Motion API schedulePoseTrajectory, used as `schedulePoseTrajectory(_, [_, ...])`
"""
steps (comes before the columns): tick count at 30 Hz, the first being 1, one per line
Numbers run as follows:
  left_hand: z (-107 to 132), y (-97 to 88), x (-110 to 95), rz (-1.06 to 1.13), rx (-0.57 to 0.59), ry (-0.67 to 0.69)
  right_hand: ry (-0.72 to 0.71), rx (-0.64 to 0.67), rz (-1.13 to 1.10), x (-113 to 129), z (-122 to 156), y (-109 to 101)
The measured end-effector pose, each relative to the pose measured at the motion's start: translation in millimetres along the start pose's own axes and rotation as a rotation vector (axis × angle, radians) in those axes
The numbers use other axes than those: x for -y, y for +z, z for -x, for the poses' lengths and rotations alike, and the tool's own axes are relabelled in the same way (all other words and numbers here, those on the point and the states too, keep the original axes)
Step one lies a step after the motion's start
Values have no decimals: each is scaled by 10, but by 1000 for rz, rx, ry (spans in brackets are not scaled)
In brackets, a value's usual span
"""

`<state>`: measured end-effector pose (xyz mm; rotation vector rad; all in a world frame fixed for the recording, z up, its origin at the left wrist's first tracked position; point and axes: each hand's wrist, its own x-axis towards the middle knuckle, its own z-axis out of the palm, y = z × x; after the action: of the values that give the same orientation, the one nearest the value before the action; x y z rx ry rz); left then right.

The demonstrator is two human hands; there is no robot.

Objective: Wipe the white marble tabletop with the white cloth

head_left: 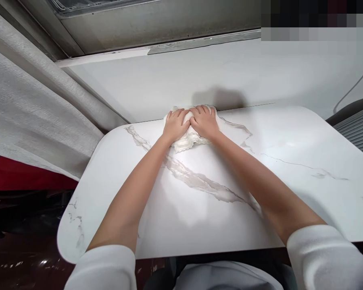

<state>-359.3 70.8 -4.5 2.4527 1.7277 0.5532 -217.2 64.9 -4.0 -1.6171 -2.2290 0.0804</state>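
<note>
Both hands press down side by side on a crumpled white cloth (187, 139) that lies at the far edge of the tabletop (290, 189), about midway along that edge and right up against the pale wall (230, 72) behind it. The left hand (175, 125) lies flat on the left part of the cloth, fingers curled forward over the bunched fabric; its grip is closed down on the cloth rather than pinching it. The right hand (205, 121) rests just beside it, the two touching at the thumbs, with its fingers likewise bent over the top of the cloth and pressing it to the surface. A frilled edge of the cloth shows below the hands, toward the near edge. The tabletop is white with grey marble veins running from the far left toward the near right, and its corners are rounded. Both forearms are bare, with white sleeves (329, 257) pushed up at the near edge. A grey curtain (33, 104) hangs off the left edge.
</note>
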Motion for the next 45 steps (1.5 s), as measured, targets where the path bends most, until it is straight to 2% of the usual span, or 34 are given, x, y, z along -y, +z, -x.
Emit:
schedulePoseTrajectory(5, [213,-134,192,-19,12,-23,-56,5,3,241,30,93])
schedulePoseTrajectory(9, [491,-218,119,-49,33,-26,-68,41,-32,357,275,55])
schedulePoseTrajectory(15, [1063,-285,-180,-63,69,29,-42,107,-49,466,955,-137])
schedulePoseTrajectory(21, [1899,-422,-496,-70,93,86,-127,238,-71,638,1785,-375])
schedulePoseTrajectory(25, [2439,-542,-681,-64,92,73,-222,309,-88,786,2241,-491])
schedulePoseTrajectory(28, [2720,-633,-705,-64,106,56,-265,306,-125,917,2446,-500])
schedulePoseTrajectory(30, [2833,-690,-632,-67,117,58,-281,332,-175,1025,2499,-475])
schedulePoseTrajectory(34, [2901,-796,-327,-73,137,76,-279,395,-289,1289,2429,-402])
schedulePoseTrajectory(38, [2777,-867,-4,-74,149,63,-246,398,-351,1514,2203,-343])
schedulePoseTrajectory(41, [2517,-865,166,-71,147,65,-181,386,-345,1556,1946,-296])
schedulePoseTrajectory(45, [1959,-766,341,-52,132,106,-71,305,-275,1412,1483,-156])
